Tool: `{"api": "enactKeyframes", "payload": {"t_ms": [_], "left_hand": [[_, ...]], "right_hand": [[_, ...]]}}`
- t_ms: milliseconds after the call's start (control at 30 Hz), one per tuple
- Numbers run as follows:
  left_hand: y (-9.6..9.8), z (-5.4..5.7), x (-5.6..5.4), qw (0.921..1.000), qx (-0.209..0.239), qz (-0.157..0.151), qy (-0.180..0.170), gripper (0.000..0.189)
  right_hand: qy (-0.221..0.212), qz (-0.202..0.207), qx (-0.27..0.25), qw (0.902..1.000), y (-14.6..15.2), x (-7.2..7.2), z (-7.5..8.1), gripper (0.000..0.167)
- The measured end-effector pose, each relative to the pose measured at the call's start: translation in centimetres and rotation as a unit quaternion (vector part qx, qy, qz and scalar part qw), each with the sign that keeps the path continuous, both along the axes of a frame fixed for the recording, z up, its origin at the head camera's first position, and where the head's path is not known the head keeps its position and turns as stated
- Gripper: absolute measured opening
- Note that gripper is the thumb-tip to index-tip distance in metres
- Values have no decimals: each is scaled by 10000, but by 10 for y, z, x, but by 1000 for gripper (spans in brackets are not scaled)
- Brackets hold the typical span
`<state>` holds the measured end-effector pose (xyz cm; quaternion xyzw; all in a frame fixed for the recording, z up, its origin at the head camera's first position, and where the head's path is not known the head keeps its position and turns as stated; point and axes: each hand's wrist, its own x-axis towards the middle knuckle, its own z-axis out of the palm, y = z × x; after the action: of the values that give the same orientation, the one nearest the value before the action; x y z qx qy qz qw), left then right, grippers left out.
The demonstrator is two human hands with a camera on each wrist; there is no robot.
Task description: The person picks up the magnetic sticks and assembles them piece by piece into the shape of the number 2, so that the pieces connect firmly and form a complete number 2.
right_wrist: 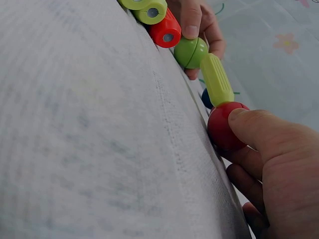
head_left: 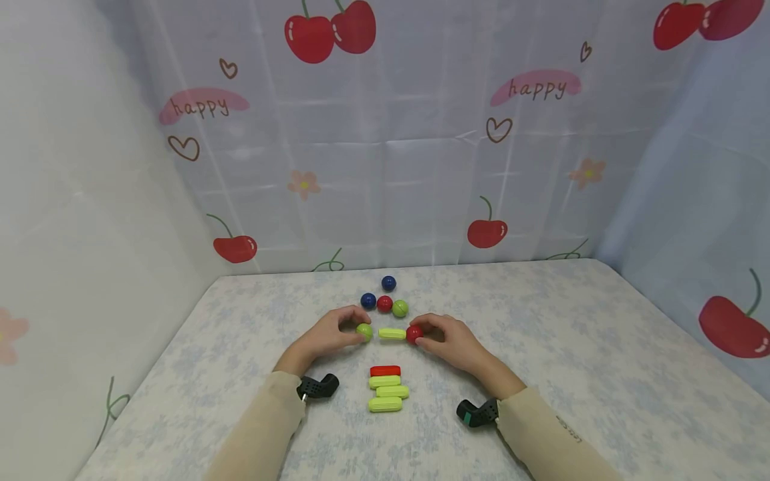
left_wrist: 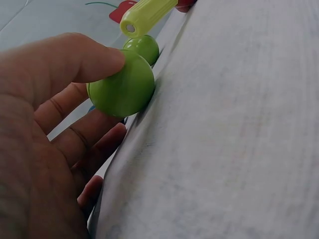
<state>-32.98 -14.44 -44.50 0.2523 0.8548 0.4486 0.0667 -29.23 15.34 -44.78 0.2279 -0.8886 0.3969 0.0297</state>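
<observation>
My left hand (head_left: 332, 332) pinches a green ball (left_wrist: 122, 84) between thumb and fingers, low over the table. Opposite it, my right hand (head_left: 448, 341) grips a red ball (right_wrist: 227, 127) the same way. A ribbed yellow-green rod (head_left: 392, 334) joins the red ball at one end. The rod's other end, with a small metal disc in its face in the left wrist view, points toward the green ball; a small gap shows between them in the head view.
Behind the hands lie two blue balls (head_left: 388, 283), another red ball (head_left: 384, 304) and another green ball (head_left: 400, 308). In front, a red rod (head_left: 385, 371) and several yellow-green rods (head_left: 385, 404) are stacked in a column. A printed curtain (head_left: 421, 167) rises at the table's back edge.
</observation>
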Motion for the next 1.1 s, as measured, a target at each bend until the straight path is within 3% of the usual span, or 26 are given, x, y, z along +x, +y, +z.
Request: {"api": "enactKeyframes", "payload": {"t_ms": [400,1100], "left_hand": [[2,1,1,9997,20,-223,-90,27],[5,1,4,9998,-13,49,-175,26]], "right_hand": [[-135,-128,11,9998,-2,1,3,30],[-134,-146,-4,9998,-3,-1,-1,33]]}}
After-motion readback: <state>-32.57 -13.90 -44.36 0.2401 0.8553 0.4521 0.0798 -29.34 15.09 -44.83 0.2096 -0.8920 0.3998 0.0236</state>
